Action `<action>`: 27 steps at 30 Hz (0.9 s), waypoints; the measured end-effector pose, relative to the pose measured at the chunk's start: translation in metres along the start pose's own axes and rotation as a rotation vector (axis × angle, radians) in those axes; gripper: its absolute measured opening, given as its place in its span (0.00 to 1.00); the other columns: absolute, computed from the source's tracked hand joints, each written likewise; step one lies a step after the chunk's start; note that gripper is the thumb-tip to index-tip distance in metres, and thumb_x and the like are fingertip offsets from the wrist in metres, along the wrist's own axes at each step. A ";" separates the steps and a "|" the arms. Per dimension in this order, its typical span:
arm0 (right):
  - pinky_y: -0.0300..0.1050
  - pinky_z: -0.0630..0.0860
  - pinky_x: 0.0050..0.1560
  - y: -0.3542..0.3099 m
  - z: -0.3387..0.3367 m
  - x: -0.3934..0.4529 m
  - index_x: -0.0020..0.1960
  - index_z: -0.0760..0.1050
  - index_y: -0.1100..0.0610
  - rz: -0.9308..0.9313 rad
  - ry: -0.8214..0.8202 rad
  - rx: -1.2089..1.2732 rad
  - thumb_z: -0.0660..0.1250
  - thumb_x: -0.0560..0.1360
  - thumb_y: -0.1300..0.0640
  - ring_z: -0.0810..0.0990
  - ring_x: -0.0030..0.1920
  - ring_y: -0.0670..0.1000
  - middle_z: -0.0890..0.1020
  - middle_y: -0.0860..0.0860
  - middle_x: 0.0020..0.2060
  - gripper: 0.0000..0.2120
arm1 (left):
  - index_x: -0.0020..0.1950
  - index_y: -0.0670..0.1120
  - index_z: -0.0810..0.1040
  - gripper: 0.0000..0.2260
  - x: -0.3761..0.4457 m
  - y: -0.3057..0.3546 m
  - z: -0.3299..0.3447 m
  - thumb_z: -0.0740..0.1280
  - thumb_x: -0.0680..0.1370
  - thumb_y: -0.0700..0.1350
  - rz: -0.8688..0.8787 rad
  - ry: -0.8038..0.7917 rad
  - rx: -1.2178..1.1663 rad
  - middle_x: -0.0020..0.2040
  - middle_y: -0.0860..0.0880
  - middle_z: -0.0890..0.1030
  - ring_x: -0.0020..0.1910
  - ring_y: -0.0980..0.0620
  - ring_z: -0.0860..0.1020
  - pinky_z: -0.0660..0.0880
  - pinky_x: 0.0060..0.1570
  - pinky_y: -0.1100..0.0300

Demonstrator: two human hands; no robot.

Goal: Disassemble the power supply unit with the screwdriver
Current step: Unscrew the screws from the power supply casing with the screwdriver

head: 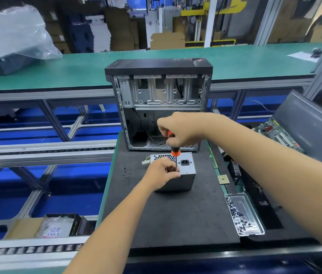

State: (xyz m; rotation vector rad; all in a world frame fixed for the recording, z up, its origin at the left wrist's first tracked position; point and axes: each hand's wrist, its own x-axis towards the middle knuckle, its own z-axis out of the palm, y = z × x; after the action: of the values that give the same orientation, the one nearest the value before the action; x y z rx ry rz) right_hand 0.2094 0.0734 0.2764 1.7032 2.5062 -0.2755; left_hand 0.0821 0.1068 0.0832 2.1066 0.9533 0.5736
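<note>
Screwdriver upright, tip down on power supply unit

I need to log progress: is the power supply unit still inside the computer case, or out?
Out. The power supply unit stands on the dark mat in front of the open computer case.

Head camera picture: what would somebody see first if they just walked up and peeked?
Probably the orange-and-black screwdriver, held upright in the right hand at the middle of the dark mat, its tip down on the grey power supply unit, which the left hand steadies. Just behind stands the open, gutted computer case, and a metal tray of screws lies at the mat's right edge.
</note>
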 end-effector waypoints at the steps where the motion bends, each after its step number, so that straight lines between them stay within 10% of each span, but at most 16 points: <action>1: 0.40 0.65 0.33 0.000 -0.001 -0.001 0.49 0.70 0.53 -0.025 -0.004 0.046 0.67 0.73 0.59 0.71 0.37 0.43 0.73 0.43 0.38 0.08 | 0.41 0.48 0.83 0.03 0.000 0.000 0.000 0.75 0.70 0.43 0.000 0.001 -0.003 0.39 0.47 0.76 0.33 0.60 0.69 0.67 0.38 0.68; 4: 0.39 0.64 0.32 -0.001 0.001 -0.001 0.47 0.70 0.52 -0.021 -0.010 0.117 0.70 0.69 0.62 0.70 0.36 0.43 0.72 0.43 0.37 0.12 | 0.41 0.48 0.83 0.03 -0.001 0.001 -0.002 0.75 0.70 0.43 0.001 -0.009 -0.013 0.40 0.47 0.77 0.33 0.61 0.70 0.67 0.38 0.69; 9: 0.45 0.66 0.31 -0.008 0.006 0.005 0.41 0.71 0.57 0.174 0.058 -0.105 0.58 0.78 0.37 0.74 0.35 0.52 0.74 0.52 0.35 0.23 | 0.40 0.51 0.82 0.04 -0.001 0.001 -0.003 0.75 0.70 0.43 0.002 -0.019 0.011 0.39 0.53 0.75 0.33 0.62 0.70 0.66 0.38 0.70; 17: 0.41 0.67 0.33 -0.005 0.000 0.000 0.48 0.73 0.55 0.032 -0.054 0.068 0.69 0.69 0.59 0.73 0.38 0.46 0.76 0.46 0.39 0.10 | 0.42 0.48 0.83 0.04 -0.001 0.000 -0.005 0.74 0.70 0.41 0.007 -0.029 0.014 0.38 0.56 0.74 0.34 0.64 0.70 0.66 0.38 0.72; 22: 0.45 0.68 0.32 -0.004 0.001 -0.001 0.42 0.68 0.55 0.172 0.004 -0.029 0.61 0.76 0.47 0.75 0.35 0.51 0.75 0.51 0.37 0.11 | 0.43 0.48 0.83 0.04 -0.002 0.002 -0.004 0.75 0.70 0.41 -0.005 -0.024 0.011 0.38 0.54 0.74 0.33 0.64 0.70 0.66 0.37 0.73; 27: 0.49 0.74 0.36 -0.001 0.004 0.001 0.49 0.70 0.59 0.154 0.005 -0.084 0.57 0.79 0.55 0.77 0.38 0.54 0.76 0.54 0.39 0.07 | 0.43 0.46 0.84 0.03 -0.003 0.005 -0.004 0.74 0.70 0.41 0.004 -0.021 0.004 0.38 0.54 0.74 0.33 0.62 0.70 0.67 0.38 0.72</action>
State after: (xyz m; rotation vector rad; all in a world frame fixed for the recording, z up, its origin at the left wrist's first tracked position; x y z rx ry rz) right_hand 0.2079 0.0730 0.2726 1.8517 2.3376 -0.1506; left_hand 0.0796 0.1042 0.0894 2.1146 0.9391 0.5518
